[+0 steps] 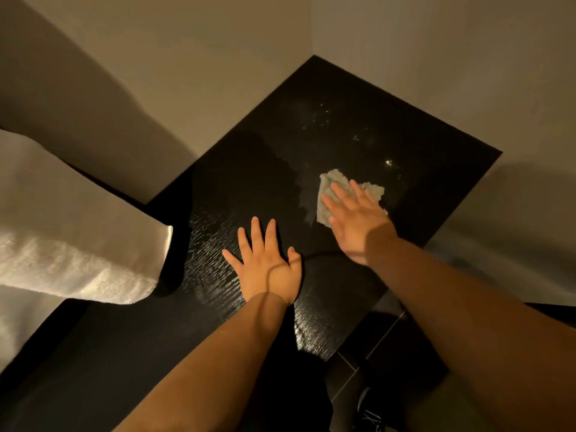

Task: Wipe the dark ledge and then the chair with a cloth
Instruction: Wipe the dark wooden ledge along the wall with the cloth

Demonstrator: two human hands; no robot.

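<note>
Head view, left hand: the left hand (268, 266) lies palm down on the black wood-grain ledge (343, 113), fingers straight and spread, thumb out to the side, holding nothing.
Head view, right hand: the right hand (358, 219) is stretched out ahead of the left hand and to its right. The fingers are straight and close together, pressing flat on the pale crumpled cloth (335, 179). Its outline is slightly blurred.
Cloth: it lies on the ledge under the right hand's fingers and palm. Its far edge and left edge stick out beyond the fingertips, and a smaller part shows at the little-finger side.
Ledge: it runs from under both forearms away to a corner where two beige walls (187, 73) meet, well beyond the right hand. Left of the cloth and ahead of the left hand there is a duller patch with a ragged edge. Around the left hand the grain catches the light in fine streaks.
Glints: small bright specks (388, 163) sit on the ledge just past the cloth, with more scattered toward the far corner.
Left of the left hand: a thick white towelling fold (78, 238) overhangs the ledge's near left edge, apart from the hand.
Below the right forearm: dark floor tiles (389, 332) with thin pale joints.
</note>
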